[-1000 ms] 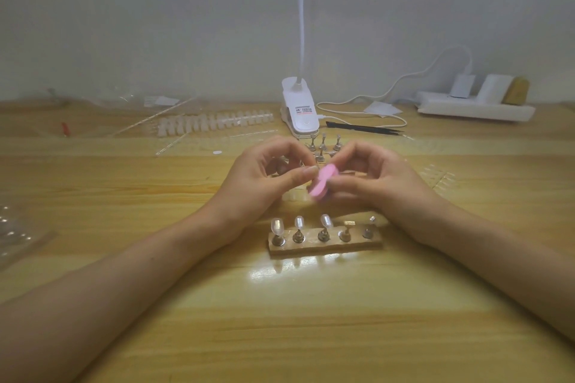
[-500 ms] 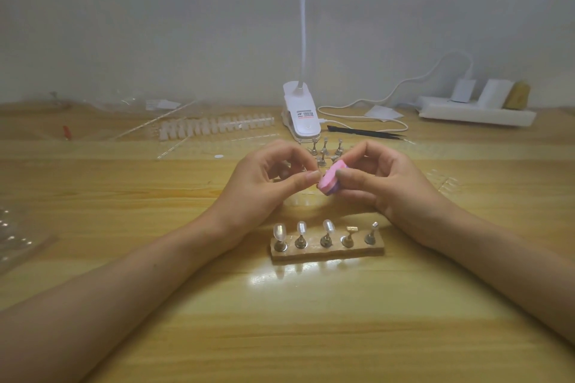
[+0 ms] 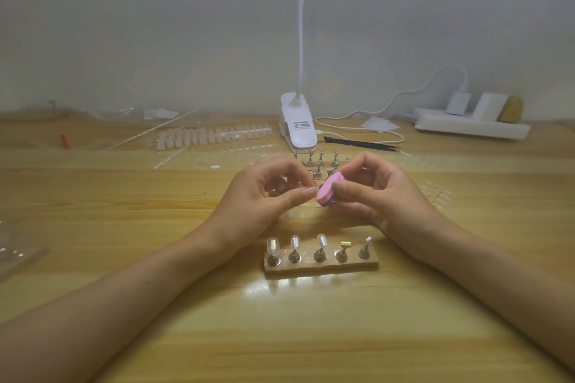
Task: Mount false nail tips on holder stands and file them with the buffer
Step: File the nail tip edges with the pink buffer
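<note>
**Three tips mounted, two stands bare, filing under way**

At centre frame the right hand (image 3: 382, 196) pinches a small pink oval foam buffer (image 3: 328, 190) between thumb and curled fingers. The buffer's flat face is tilted toward the left hand (image 3: 264, 196). The left thumb and forefinger are closed together right against the buffer's left edge. What they pinch looks like a small pale nail tip (image 3: 312, 188), though it is too small to make out with certainty.

Just below the hands, a light wooden base block (image 3: 320, 267) lies on the yellow wooden table (image 3: 280, 336) and carries five metal holder stands. The three on the left each bear a clear false nail tip (image 3: 294, 241). The two on the right, a gold-topped stand (image 3: 343, 250) and a silver one (image 3: 365, 248), carry nothing.

By this showing, mounting is a little over halfway done on this block. The tip in hand is judged to be in filing before it goes on a stand. More loose metal stands (image 3: 320, 162) wait just above the hands. A long strip of unused white nail tips (image 3: 214, 137) lies at the upper left of the table, so plenty of work appears to remain.
</note>
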